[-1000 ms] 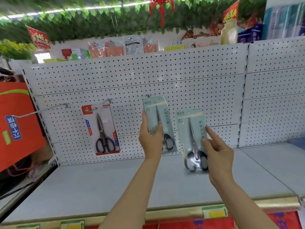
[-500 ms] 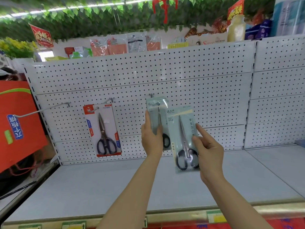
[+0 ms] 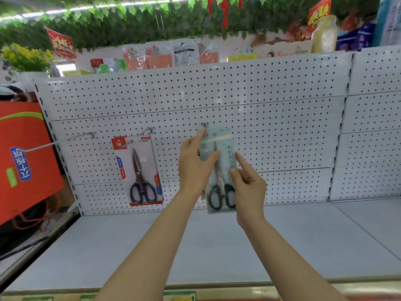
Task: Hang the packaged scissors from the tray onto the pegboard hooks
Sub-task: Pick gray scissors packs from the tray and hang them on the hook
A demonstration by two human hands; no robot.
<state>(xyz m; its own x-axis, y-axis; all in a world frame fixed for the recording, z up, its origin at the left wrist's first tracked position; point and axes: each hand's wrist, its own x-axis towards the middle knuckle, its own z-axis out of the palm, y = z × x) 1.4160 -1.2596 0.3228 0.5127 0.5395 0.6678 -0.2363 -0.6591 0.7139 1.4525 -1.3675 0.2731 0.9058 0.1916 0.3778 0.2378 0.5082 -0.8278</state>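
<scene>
A pale-green scissors pack (image 3: pixel 224 148) with black handles stands upright against the white pegboard (image 3: pixel 271 109), its top just under a short hook (image 3: pixel 205 124). My left hand (image 3: pixel 194 166) holds its upper left part, thumb across the front and index finger pointing up along the edge. My right hand (image 3: pixel 248 187) pinches its lower right edge, index finger stretched out. A second pale-green pack lies behind it, almost fully hidden. The tray is not in view.
A red-carded pair of scissors (image 3: pixel 140 170) hangs on a hook at the left. Further left a long bare hook (image 3: pixel 65 141) with a blue tag sticks out toward me. A grey shelf (image 3: pixel 195 246) runs below the pegboard. A red box (image 3: pixel 26 159) stands at the far left.
My right hand has carried its pack left and up, from beside the hanging pack to right over it. My left hand has moved its thumb onto the front pack.
</scene>
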